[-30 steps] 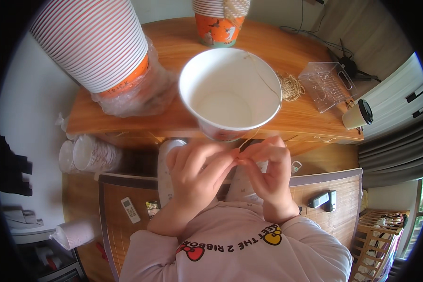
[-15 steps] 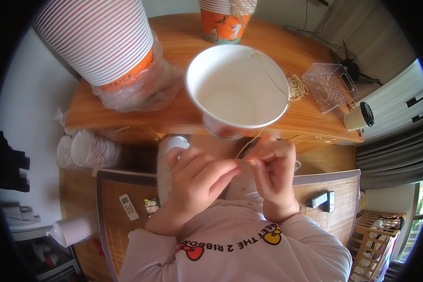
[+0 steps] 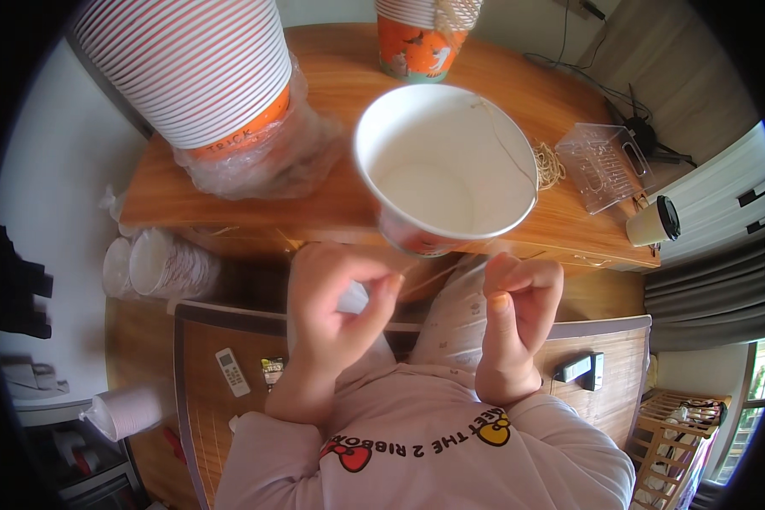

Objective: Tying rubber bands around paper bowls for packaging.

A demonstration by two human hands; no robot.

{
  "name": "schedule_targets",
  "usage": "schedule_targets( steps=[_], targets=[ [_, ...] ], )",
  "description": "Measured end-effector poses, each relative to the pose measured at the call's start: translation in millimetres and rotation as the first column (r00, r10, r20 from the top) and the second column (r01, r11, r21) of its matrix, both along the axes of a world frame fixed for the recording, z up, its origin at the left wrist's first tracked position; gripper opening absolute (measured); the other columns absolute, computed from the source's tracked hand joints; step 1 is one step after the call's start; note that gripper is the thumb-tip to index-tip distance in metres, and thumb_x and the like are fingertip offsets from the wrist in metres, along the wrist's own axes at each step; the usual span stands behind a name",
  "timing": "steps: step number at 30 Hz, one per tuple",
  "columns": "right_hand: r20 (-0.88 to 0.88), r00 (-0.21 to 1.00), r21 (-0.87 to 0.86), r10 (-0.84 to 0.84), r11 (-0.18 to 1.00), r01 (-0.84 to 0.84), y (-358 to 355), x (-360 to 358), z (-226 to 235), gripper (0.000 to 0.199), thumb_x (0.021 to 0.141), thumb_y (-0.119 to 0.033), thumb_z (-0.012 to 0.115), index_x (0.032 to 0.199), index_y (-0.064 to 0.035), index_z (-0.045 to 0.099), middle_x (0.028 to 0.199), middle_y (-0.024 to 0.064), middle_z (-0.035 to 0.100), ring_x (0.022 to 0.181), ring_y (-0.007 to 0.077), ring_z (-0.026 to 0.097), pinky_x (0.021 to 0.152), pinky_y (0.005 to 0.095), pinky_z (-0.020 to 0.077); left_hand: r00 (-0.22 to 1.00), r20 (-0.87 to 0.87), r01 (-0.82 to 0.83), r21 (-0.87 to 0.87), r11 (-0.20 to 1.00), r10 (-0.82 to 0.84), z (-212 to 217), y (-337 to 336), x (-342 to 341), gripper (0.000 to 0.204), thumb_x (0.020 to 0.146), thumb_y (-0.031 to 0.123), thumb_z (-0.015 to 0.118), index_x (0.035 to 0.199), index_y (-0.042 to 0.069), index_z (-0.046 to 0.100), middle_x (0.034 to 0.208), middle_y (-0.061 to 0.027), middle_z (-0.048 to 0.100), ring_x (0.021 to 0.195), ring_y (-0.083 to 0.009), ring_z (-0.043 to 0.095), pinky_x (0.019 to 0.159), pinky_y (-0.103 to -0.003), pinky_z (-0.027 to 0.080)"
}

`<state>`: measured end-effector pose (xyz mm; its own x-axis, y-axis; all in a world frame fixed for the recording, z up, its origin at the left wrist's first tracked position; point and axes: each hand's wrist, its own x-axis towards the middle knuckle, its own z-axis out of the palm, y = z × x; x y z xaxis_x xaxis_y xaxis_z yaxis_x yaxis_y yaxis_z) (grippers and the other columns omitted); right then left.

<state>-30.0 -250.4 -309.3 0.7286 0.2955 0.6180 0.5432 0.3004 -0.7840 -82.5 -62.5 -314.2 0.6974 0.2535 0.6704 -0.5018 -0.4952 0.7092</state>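
A large white paper bucket (image 3: pixel 433 183) leans at the front edge of the table, its open mouth toward me. A thin string (image 3: pixel 508 140) runs across its inner wall to the right rim. Below the bucket, my left hand (image 3: pixel 336 297) is closed, thumb and forefinger tips pressed together. My right hand (image 3: pixel 518 314) is pinched too, its thumb against the bent forefinger. The hands are apart, neither touching the bucket. Whatever lies between the fingertips is too fine to make out. Just right of the bucket lies a bundle of beige string (image 3: pixel 549 166).
On the wooden table (image 3: pixel 331 64) stand a tall stack of nested buckets (image 3: pixel 204 76) partly in plastic wrap, a smaller orange-patterned stack (image 3: pixel 416 51), a clear acrylic holder (image 3: pixel 602 166) and a lidded cup (image 3: pixel 654 221). A remote control (image 3: pixel 233 372) lies on the left side of the mat.
My hands were together at the string below the bucket; they have drawn apart, left hand to the left and right hand to the right. The bucket appears slightly further right.
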Motion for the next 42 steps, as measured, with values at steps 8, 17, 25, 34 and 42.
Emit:
schedule_targets(
  steps=[8,17,25,34,42],
  targets=[
    [0.085,0.995,-0.045,-0.044,0.998,0.048,0,-1,-2,0.023,0.089,-0.005,0.066,0.099,-0.0043,0.045,0.076,0.005,0.051,0.064,0.0125,0.041,0.059,0.0258,0.0323,0.994,-0.018,-0.107,0.034,0.994,0.107,2,0,15,0.01,0.078,-0.003,0.07,0.079,0.002,0.062,0.072,-0.0042,0.06,0.068,-0.0148,0.053,0.071,-0.027,0.039],
    [0.293,0.946,-0.154,-0.136,0.97,0.187,-3,4,8,0.023,0.082,-0.003,0.069,0.098,-0.0057,0.052,0.076,0.0052,0.054,0.067,0.0192,0.046,0.063,0.0305,0.0367,0.989,-0.001,-0.146,0.057,0.988,0.146,-1,-2,21,0.011,0.078,-0.005,0.071,0.079,0.001,0.062,0.072,-0.0036,0.061,0.066,-0.0133,0.053,0.069,-0.026,0.039],
    [0.742,0.635,-0.305,-0.214,0.736,0.605,11,17,52,0.041,0.069,-0.001,0.07,0.107,-0.0092,0.057,0.116,0.0112,0.065,0.091,0.0245,0.063,0.086,0.0369,0.037,0.99,-0.043,-0.136,-0.062,0.989,0.134,3,-9,28,0.013,0.073,0.001,0.076,0.079,0.006,0.065,0.07,-0.0049,0.063,0.061,-0.0179,0.057,0.057,-0.029,0.042],
    [0.691,0.723,-0.556,-0.001,0.638,0.532,33,17,72,0.036,0.081,-0.006,0.06,0.116,-0.0104,0.054,0.108,0.0035,0.064,0.082,0.0213,0.064,0.093,0.0446,0.0423,0.993,-0.094,-0.085,-0.159,0.984,0.07,1,-11,29,0.008,0.079,0.002,0.072,0.083,0.003,0.065,0.072,-0.0074,0.063,0.063,-0.0185,0.058,0.058,-0.029,0.045],
    [0.532,0.847,-0.632,0.021,0.675,0.381,32,18,69,0.036,0.083,0.005,0.057,0.116,-0.0076,0.058,0.105,0.0061,0.065,0.1,0.0264,0.064,0.106,0.0498,0.0364,0.996,-0.085,-0.052,-0.164,0.985,0.039,4,-15,28,0.007,0.081,0.0,0.068,0.087,0.001,0.064,0.078,-0.0075,0.066,0.07,-0.0155,0.063,0.065,-0.027,0.049]
  ],
)
